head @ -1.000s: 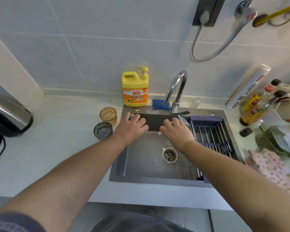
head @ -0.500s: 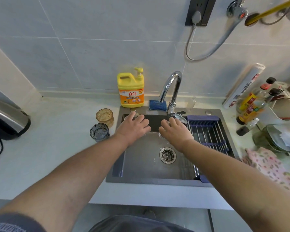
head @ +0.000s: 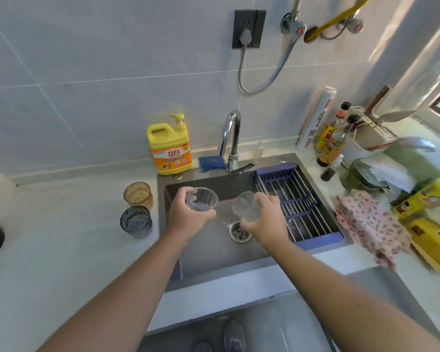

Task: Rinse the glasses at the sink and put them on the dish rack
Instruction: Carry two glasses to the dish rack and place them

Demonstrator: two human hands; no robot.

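Rinsing is judged barely begun: clear glasses (head: 201, 198) are clamped in left hand (head: 188, 221) and right hand (head: 266, 223) fingers over the sink (head: 214, 257) (dish rack (head: 300, 199), rightward, not yet loaded); tinted glasses (head: 137, 194) are left untouched leftward.

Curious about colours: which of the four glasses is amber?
The amber glass, farthest back on the counter, behind the grey glass; the other two are clear.

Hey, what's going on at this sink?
A person's left hand grips a clear round glass and the right hand a clear ribbed glass, both over the grey metal sink. Neither is on the blue wire dish rack yet. An amber glass and a dark grey glass stand on the counter.
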